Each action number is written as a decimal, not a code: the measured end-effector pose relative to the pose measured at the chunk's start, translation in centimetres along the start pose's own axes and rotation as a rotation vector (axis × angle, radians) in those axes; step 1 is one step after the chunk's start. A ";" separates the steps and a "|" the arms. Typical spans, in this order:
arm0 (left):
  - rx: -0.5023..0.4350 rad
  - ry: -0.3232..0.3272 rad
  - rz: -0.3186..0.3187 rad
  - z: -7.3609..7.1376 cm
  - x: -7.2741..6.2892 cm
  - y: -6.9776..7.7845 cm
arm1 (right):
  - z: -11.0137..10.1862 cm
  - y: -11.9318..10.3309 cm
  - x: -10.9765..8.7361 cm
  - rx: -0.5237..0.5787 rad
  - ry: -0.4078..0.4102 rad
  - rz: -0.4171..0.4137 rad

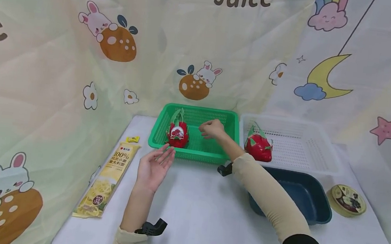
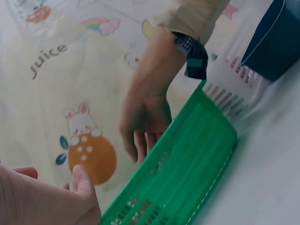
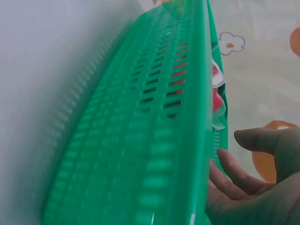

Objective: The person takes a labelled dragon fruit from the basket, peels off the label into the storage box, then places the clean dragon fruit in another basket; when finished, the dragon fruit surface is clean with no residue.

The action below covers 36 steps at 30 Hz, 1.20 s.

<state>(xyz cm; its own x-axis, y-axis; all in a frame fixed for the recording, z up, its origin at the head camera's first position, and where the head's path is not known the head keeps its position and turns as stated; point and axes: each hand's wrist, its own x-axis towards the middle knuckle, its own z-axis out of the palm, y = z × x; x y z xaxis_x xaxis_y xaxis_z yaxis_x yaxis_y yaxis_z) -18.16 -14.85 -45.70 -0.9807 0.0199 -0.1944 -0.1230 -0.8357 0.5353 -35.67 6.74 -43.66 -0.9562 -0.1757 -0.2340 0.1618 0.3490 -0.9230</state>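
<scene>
The right hand point(image 1: 212, 129), fingers parted and nothing seen between them, hangs over the green basket point(image 1: 195, 154), right of a red dragon fruit point(image 1: 178, 135) sitting in that basket's left half; the left hand point(image 1: 156, 166) is empty, palm up, near the front rim. In this inspector's judgement, a leftward sweep of the right hand could topple the fruit, and a low withdrawal could snag the black wrist device point(image 1: 225, 169) on the rim, dragging the basket.
</scene>
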 end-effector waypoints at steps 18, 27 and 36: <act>-0.045 0.209 0.042 -4.3 1.2 3.7 | 4.1 -1.7 1.3 0.172 -0.029 0.179; -0.079 0.245 0.024 -5.4 2.1 4.6 | 7.1 -1.8 2.4 0.145 0.084 0.219; -0.108 0.178 0.010 -5.5 2.6 4.2 | 7.8 -0.7 1.9 0.215 0.126 0.220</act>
<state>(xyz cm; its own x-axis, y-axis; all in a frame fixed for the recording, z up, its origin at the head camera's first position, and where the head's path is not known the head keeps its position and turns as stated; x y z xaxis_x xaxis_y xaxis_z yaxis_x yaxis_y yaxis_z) -20.39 -21.31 -48.47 -0.9383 -0.0782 -0.3368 -0.0868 -0.8897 0.4482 -35.76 -1.00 -45.80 -0.9130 0.0021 -0.4081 0.4030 0.1614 -0.9008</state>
